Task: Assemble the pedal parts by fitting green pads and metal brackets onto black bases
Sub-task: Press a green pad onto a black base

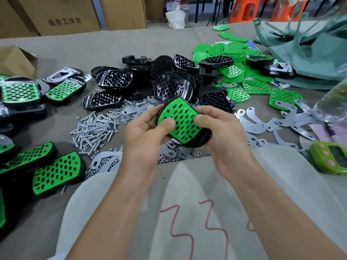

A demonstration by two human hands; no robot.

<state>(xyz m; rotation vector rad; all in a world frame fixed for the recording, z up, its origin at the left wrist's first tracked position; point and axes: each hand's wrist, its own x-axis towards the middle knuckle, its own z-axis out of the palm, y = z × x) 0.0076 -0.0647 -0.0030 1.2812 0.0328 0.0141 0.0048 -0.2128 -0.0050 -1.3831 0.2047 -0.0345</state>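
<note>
Pad on base, held between both hands over the table's (112, 44) near side.
The left hand (146, 136) grips the pad (180, 121) and the base (199, 141) under it from the left, the right hand (223, 136) from the right. Behind them lie heaped bases (161, 79), with loose pads (234, 59) to the right of the heap. Screws (93, 128) lie left of the hands, brackets (266, 124) right. Pedals (56, 169) lie along the left side; boxes (65, 14) stand behind the table.

Bare forearms (112, 212); pale red-marked lap cloth (187, 184), perhaps an apron
</note>
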